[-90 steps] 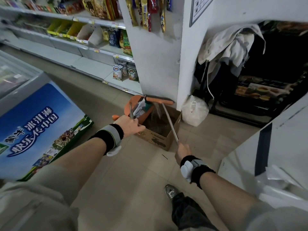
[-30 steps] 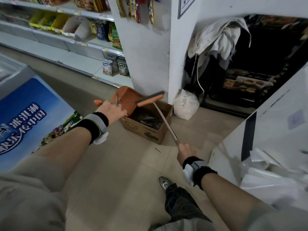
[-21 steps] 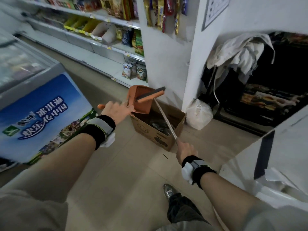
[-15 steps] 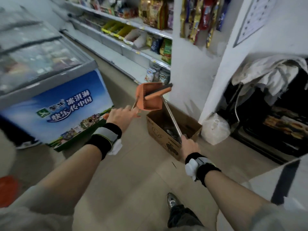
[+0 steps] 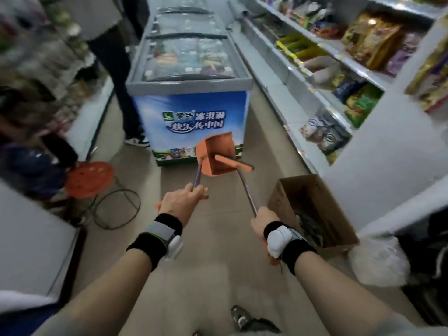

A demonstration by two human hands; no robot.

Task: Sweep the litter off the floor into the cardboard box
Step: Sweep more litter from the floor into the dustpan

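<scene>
Left hand [image 5: 182, 199] grips dustpan [image 5: 218, 154], right hand [image 5: 263, 220] grips broom [image 5: 232, 163]; cardboard box [image 5: 312, 212] just right.

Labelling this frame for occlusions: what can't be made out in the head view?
- Brown cardboard box: contents are dark and blurred; litter can't be identified.
- Orange plastic dustpan: the broom head in front hides part of its inside.
- Right hand: grip on the broom handle is hidden behind the wrist device.
- Shelf goods, left side: motion blur.
</scene>
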